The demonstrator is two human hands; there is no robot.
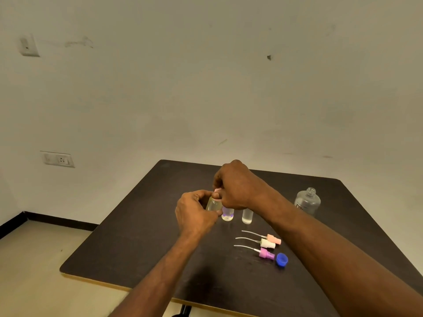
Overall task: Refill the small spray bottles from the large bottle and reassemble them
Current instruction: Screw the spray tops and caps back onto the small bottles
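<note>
Head view: at frame centre the left hand [194, 211] wraps a small spray bottle [214, 204] above the dark bench [137, 225], while the right hand [235, 186] pinches its pink cap [217, 191]. Two uncapped small bottles [227, 213] stand just right; the large bottle [307, 201] is far right.

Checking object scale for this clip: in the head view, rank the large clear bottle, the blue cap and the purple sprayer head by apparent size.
1. large clear bottle
2. purple sprayer head, counting its dip tube
3. blue cap

Without the tube, sprayer head and cap look alike.
</note>
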